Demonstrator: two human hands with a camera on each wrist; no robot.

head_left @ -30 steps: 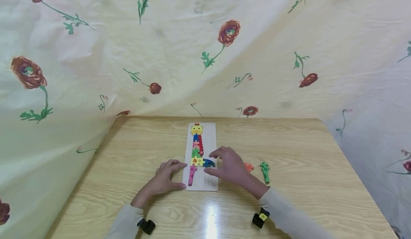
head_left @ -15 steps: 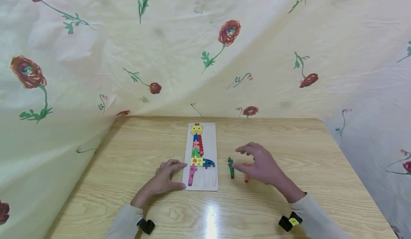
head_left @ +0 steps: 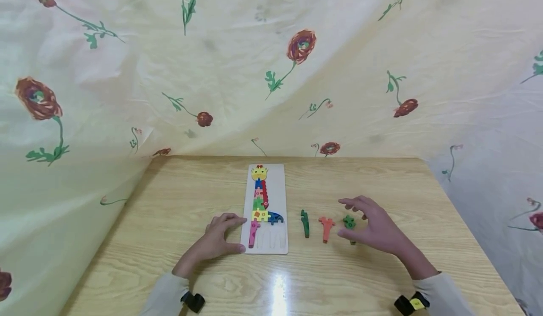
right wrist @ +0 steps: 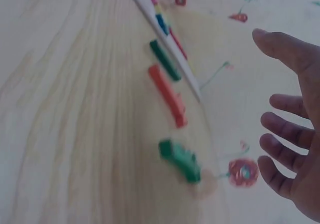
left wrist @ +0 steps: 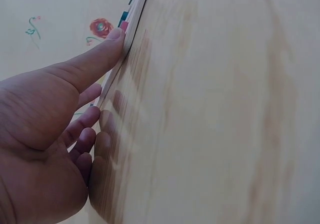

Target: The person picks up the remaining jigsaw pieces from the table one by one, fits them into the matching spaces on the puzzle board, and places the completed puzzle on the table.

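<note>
The left hand (head_left: pixel 218 236) rests at the left side of a white board (head_left: pixel 277 184), thumb at its near left corner and forefinger farther along the same edge; the fingers are extended and wrapped round nothing, and the left wrist view shows the thumb tip against the board's edge. The board lies flat on the wooden table (head_left: pixel 191 184), bearing a giraffe puzzle: a yellow head (head_left: pixel 259 172) at the far end, then a blue block (head_left: pixel 259 183), a pink block (head_left: pixel 258 193) and a green block (head_left: pixel 258 203) down the neck, with a red strip (head_left: pixel 265 195) along their right. Nearer come a yellow block (head_left: pixel 259 215) and, to its right, a dark blue piece (head_left: pixel 275 217); a magenta piece (head_left: pixel 253 233) sits at the near left, with pale slots (head_left: pixel 272 239) to its right. Right of the board, three loose pieces lie apart in a row: a dark green piece (head_left: pixel 305 224), an orange piece (head_left: pixel 326 228) and a green piece (head_left: pixel 349 221). The right hand (head_left: pixel 375 228) hovers by the green piece, thumb and fingers spread and grasping nothing; its thumb hides part of that piece from the head camera. Flowered cloth (head_left: pixel 233 47) hangs behind the table.
</note>
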